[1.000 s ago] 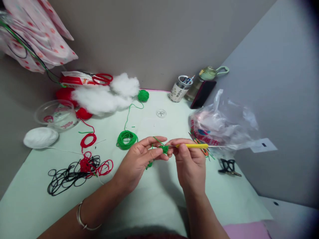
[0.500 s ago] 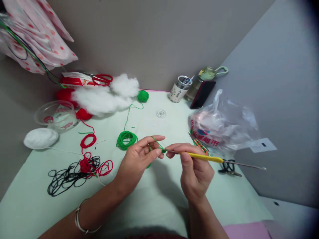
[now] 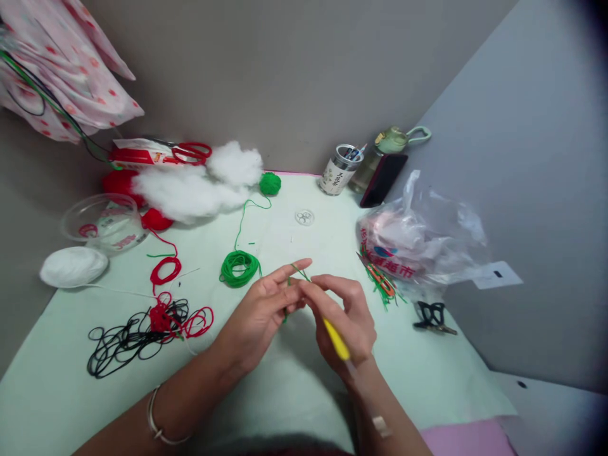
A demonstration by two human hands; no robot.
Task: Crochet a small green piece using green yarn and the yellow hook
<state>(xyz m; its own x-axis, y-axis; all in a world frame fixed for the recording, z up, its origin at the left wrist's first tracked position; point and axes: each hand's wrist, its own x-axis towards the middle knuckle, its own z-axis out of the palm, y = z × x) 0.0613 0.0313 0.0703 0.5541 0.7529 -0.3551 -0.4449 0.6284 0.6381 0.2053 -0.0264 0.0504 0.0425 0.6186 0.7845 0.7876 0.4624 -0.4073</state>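
My left hand pinches green yarn, with a strand running up over its raised forefinger. My right hand is closed round a crochet hook by its yellow handle. The hook's rear end points down toward my right wrist, and its tip is hidden among the fingers. Both hands' fingertips meet above the table. Close behind my left hand lies a loose coil of green yarn, from which a strand leads back to a green yarn ball.
At left are a white yarn ball, tangled black cord, red yarn, a clear tub and white stuffing. A pen can, a phone, a plastic bag and orange snips stand or lie right.
My right hand has turned, swinging the hook's rear end from pointing right to pointing down toward me. Its fingers have come up against my left fingertips.
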